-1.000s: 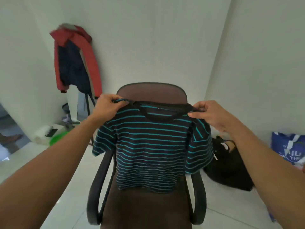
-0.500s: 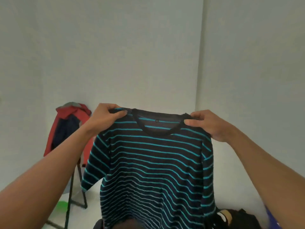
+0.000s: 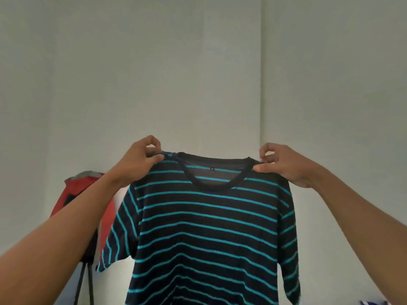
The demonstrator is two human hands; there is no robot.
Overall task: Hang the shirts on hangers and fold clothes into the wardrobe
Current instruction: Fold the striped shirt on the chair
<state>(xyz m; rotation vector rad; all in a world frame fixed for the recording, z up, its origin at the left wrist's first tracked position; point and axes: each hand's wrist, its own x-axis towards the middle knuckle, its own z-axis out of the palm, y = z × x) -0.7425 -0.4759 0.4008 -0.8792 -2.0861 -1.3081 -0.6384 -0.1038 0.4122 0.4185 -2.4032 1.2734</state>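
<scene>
The left hand (image 3: 141, 159), at centre left of the frame, pinches the shoulder of the striped shirt (image 3: 209, 227) between thumb and curled fingers (image 3: 152, 142). The right hand (image 3: 284, 166), at centre right, pinches the other shoulder the same way, just outside the neckline (image 3: 211, 172). The shirt hangs from these two pinches in the middle of the frame, front panel facing the camera, body dropping past the bottom edge and both sleeves (image 3: 114, 245) loose at the sides.

This looks like the spreading-out step before the shirt goes on a hanger or gets folded; no hanger or wardrobe is in view. To do it well, both pinches should sit on the shoulder seams, level with each other, so the neckline stays open and centred and the fabric falls without a twist. The left shoulder is bunched a little under the thumb and would do better eased flat. Gripping too close to the neck risks stretching the rib.

Both arms reach forward and upward from the lower corners, nearly straight, wrists slightly bent, hands at roughly equal height. Behind, a red jacket (image 3: 88, 183) hangs on a dark stand (image 3: 81, 280) at lower left against a plain wall (image 3: 198, 73).
</scene>
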